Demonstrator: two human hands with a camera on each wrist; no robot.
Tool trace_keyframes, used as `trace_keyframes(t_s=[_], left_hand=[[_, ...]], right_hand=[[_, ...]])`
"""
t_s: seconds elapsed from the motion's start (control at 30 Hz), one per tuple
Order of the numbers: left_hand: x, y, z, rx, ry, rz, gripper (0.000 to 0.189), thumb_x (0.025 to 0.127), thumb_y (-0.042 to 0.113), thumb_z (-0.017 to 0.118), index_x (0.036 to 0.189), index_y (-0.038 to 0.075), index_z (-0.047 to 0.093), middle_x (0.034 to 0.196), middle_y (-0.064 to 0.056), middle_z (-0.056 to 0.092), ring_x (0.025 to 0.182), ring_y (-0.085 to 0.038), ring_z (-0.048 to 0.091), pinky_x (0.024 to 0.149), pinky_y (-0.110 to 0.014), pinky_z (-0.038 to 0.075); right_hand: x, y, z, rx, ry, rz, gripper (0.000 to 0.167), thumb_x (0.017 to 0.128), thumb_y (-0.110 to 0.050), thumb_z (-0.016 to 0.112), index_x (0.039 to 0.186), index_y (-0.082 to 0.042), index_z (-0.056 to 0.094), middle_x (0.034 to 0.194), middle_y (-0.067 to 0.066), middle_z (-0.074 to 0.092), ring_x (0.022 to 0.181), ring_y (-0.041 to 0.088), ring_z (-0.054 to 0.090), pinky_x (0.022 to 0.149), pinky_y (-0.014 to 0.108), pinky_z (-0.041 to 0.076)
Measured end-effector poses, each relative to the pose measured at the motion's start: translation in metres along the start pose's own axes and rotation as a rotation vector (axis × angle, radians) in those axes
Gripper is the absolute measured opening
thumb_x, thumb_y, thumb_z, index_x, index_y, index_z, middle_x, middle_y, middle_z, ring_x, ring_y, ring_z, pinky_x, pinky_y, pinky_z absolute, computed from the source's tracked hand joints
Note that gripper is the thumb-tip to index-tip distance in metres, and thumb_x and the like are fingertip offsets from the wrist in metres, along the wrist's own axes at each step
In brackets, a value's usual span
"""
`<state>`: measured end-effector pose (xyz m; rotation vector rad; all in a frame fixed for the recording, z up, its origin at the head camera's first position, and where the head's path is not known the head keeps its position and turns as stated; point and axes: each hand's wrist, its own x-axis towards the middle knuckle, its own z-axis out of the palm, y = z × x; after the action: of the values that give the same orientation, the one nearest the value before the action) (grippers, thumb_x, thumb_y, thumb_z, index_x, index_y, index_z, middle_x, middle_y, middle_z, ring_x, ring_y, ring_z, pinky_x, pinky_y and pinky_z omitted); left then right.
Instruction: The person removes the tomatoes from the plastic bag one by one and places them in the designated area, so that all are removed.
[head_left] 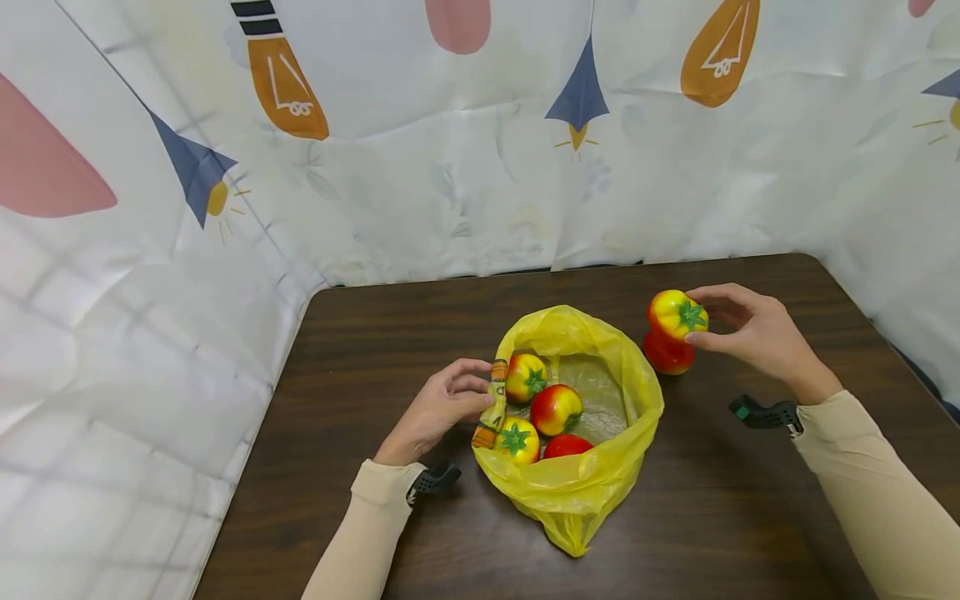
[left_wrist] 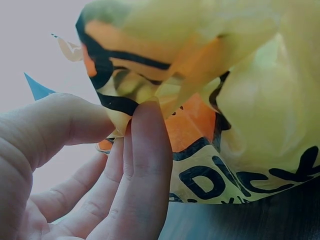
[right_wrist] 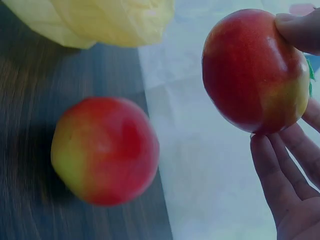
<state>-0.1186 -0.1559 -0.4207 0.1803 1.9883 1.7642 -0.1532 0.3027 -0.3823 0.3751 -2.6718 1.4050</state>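
A yellow plastic bag (head_left: 626, 458) stands with its mouth wide on the table, several red-and-yellow fruits (head_left: 556, 409) lying inside. At its left rim my left hand (head_left: 442, 408) pinches the folded, printed edge between thumb and fingers; the left wrist view shows this printed plastic (left_wrist: 195, 130) up close. To the right of the bag, my right hand (head_left: 757, 329) holds a red-and-yellow fruit (head_left: 667, 312) with a green leafy cap, thumb on one side and fingertips on the other. Another such fruit (right_wrist: 105, 151) sits on the table, partly hidden behind the held one in the head view.
The dark wooden table (head_left: 375, 333) meets a white printed curtain (head_left: 420, 192) along its back and left sides. Dark bands (head_left: 765, 412) are worn on both wrists. The bag's gathered bottom corner (head_left: 573, 537) points toward the front.
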Motion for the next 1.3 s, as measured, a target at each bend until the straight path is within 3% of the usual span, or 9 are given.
trace_keyframes(t_s=[0.33,0.6,0.93,1.3], left_hand=[[-0.005,-0.001,-0.004,0.002,0.015,-0.024,0.053,0.094,0.019,0.075,0.142,0.014,0.053,0.121,-0.011,0.068,0.099,-0.017,0.071,0.088,-0.036,0.063],[-0.003,-0.001,-0.003,0.004,0.028,-0.03,0.051,0.095,0.017,0.075,0.141,0.015,0.053,0.12,-0.01,0.069,0.099,-0.018,0.07,0.087,-0.034,0.062],[0.001,-0.002,-0.001,0.009,0.02,-0.029,0.051,0.095,0.017,0.074,0.141,0.015,0.053,0.121,-0.011,0.068,0.098,-0.017,0.07,0.086,-0.035,0.062],[0.003,-0.002,-0.001,-0.005,0.026,-0.029,0.05,0.095,0.017,0.074,0.141,0.015,0.053,0.118,-0.008,0.068,0.096,-0.017,0.069,0.084,-0.033,0.062]], right_hand=[[-0.006,0.02,-0.006,-0.008,0.069,0.022,0.053,0.086,-0.006,0.083,0.135,-0.007,0.063,0.123,-0.028,0.059,0.107,-0.016,0.059,0.09,-0.002,0.045],[-0.014,0.037,-0.013,-0.037,0.116,0.084,0.054,0.087,-0.012,0.084,0.136,-0.01,0.062,0.124,-0.027,0.058,0.104,-0.019,0.057,0.087,-0.003,0.045],[-0.028,0.056,-0.017,-0.069,0.136,0.174,0.056,0.088,-0.026,0.084,0.138,-0.013,0.061,0.121,-0.031,0.055,0.098,-0.024,0.057,0.078,-0.002,0.047],[-0.032,0.073,-0.018,-0.116,0.142,0.207,0.058,0.088,-0.033,0.083,0.138,-0.013,0.061,0.117,-0.034,0.05,0.093,-0.028,0.054,0.076,-0.004,0.043]])
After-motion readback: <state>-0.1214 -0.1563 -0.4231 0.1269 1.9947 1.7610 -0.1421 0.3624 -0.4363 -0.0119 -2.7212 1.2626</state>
